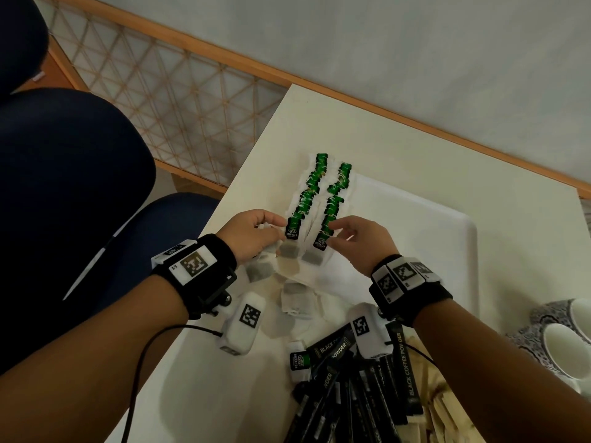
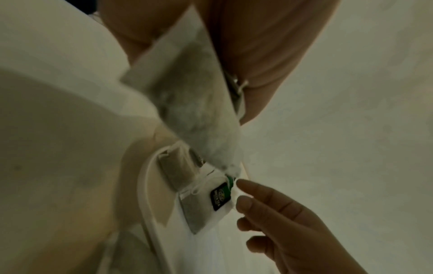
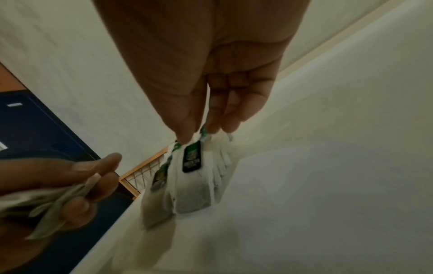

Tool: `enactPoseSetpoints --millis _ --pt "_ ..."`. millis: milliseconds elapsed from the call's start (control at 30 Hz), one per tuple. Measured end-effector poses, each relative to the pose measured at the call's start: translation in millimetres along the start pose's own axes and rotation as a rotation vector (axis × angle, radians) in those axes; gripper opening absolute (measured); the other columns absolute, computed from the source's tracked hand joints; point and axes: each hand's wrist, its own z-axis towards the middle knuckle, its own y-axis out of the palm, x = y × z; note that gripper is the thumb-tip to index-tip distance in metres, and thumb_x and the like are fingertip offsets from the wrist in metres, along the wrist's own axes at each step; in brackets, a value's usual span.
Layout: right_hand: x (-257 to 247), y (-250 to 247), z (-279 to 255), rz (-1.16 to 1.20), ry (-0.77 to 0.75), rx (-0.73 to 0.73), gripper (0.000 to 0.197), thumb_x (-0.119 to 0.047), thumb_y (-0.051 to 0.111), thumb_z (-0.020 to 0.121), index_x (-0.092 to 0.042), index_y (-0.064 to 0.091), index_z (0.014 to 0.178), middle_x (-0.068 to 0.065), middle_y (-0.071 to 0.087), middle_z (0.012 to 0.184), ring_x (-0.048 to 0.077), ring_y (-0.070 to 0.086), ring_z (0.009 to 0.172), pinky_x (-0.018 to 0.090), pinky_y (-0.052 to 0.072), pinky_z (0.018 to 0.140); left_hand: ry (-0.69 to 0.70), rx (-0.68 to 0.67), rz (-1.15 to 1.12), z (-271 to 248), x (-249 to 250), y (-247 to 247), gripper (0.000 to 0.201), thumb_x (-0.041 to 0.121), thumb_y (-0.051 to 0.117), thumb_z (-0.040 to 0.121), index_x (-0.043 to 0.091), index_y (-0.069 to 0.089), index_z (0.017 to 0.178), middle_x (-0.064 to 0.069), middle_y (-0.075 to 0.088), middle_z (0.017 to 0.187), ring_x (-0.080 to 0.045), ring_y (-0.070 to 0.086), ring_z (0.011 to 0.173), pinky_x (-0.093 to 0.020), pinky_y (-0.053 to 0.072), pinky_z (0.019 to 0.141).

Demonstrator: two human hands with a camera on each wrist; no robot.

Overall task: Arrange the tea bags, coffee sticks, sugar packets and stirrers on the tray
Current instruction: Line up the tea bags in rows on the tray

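Observation:
Two rows of tea bags [image 1: 319, 199] with green tags lie along the left edge of the white tray [image 1: 447, 225]. My right hand [image 1: 332, 233] pinches the top of the nearest tea bag [image 3: 192, 200] in the right row between thumb and fingertips [image 3: 187, 133]. My left hand [image 1: 271, 228] grips a small bunch of tea bags [image 2: 199, 111] beside the near end of the left row. Loose tea bags [image 1: 297, 302] lie between my wrists. Black coffee sticks [image 1: 351, 394] are heaped near me, with beige stirrers [image 1: 438, 398] to their right.
The tray sits on a cream table [image 1: 415, 148] whose left edge runs close to the tea bag rows. Patterned cups [image 1: 563, 343] stand at the right. A dark blue chair [image 1: 80, 174] is on the left, off the table.

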Motion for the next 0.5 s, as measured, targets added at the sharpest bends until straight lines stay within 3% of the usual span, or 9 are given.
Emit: enactPoseSetpoints --millis 100,200,267,367,500 --pt "-11.4 1.2 -8.6 0.165 -0.038 0.006 0.013 -0.030 0.070 0.083 -0.031 0.066 0.095 -0.008 0.066 0.084 0.009 0.060 0.073 0.026 0.050 0.071 0.007 0.008 -0.013 0.9 1.5 9.1 0.017 0.006 0.065 0.087 0.023 0.066 0.087 -0.019 0.068 0.097 -0.026 0.061 0.077 -0.038 0.053 0.074" --pt "-26.6 10.2 -21.5 0.336 -0.039 -0.173 0.027 -0.031 0.080 0.073 -0.025 0.061 0.091 -0.002 0.073 0.083 0.013 0.066 0.075 0.029 0.053 0.075 0.036 0.038 0.004 1.2 2.9 18.7 0.017 0.009 0.062 0.088 0.026 0.066 0.087 -0.013 0.069 0.096 -0.020 0.059 0.070 -0.020 0.046 0.055" --pt "-31.8 20.0 -27.4 0.427 -0.019 -0.271 0.037 -0.028 0.083 0.069 -0.024 0.053 0.090 0.002 0.074 0.084 0.015 0.066 0.072 0.030 0.050 0.072 0.037 0.046 -0.008 0.0 4.7 24.8 0.017 0.009 0.061 0.088 0.025 0.067 0.089 -0.010 0.067 0.092 -0.017 0.058 0.067 -0.021 0.047 0.057" --pt "-35.1 31.5 -30.9 0.496 0.005 -0.280 0.040 -0.016 0.080 0.073 -0.024 0.046 0.092 0.002 0.072 0.074 0.016 0.062 0.067 0.029 0.047 0.066 0.040 0.055 -0.039 -3.2 6.3 29.4 0.019 0.007 0.062 0.086 0.025 0.067 0.088 -0.009 0.067 0.088 -0.018 0.060 0.072 -0.028 0.051 0.067" --pt "-33.0 29.0 -31.5 0.487 0.013 -0.284 0.042 -0.005 0.075 0.077 -0.027 0.049 0.103 -0.001 0.069 0.070 0.013 0.060 0.063 0.026 0.046 0.061 0.037 0.095 -0.069 -6.0 5.1 21.4 0.019 0.009 0.064 0.084 0.027 0.068 0.088 -0.012 0.067 0.089 -0.019 0.059 0.070 -0.024 0.049 0.059"
